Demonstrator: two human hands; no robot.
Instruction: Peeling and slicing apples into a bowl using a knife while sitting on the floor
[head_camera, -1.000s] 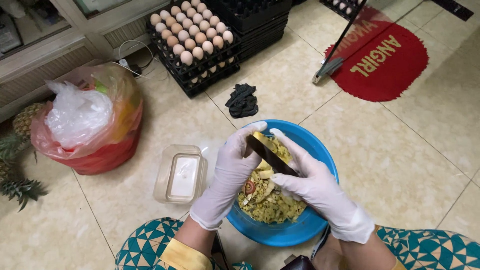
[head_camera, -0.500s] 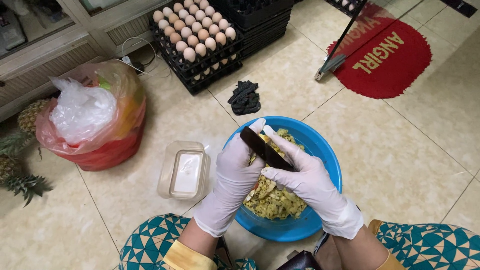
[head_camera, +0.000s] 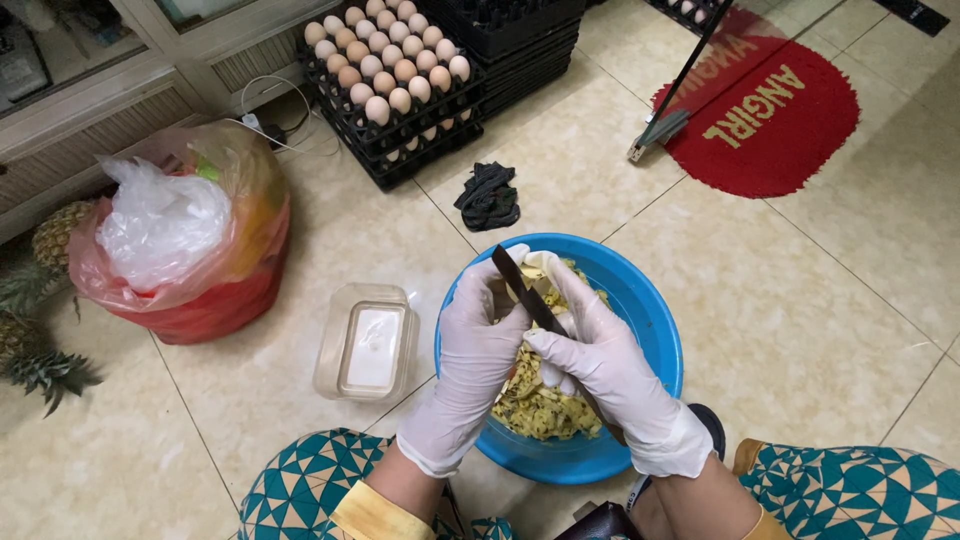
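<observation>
Both my hands wear white gloves and work over a blue basin (head_camera: 650, 330) on the tiled floor. My right hand (head_camera: 600, 370) grips a dark-bladed knife (head_camera: 520, 285) whose blade points up and to the left. My left hand (head_camera: 475, 355) holds a pale yellow piece of fruit (head_camera: 545, 270) against the blade. Inside the basin lies a heap of yellow fruit peelings (head_camera: 540, 405).
A clear plastic container (head_camera: 368, 340) sits left of the basin. A red bag with plastic inside (head_camera: 190, 240) and pineapples (head_camera: 45, 300) are at the left. Black trays of eggs (head_camera: 390, 75) stand behind, with a dark rag (head_camera: 488, 195) and a red mat (head_camera: 770, 105).
My hands and the knife shifted slightly within the basin, and the blade now lies steeper across the fruit. The camera view drifted a little.
</observation>
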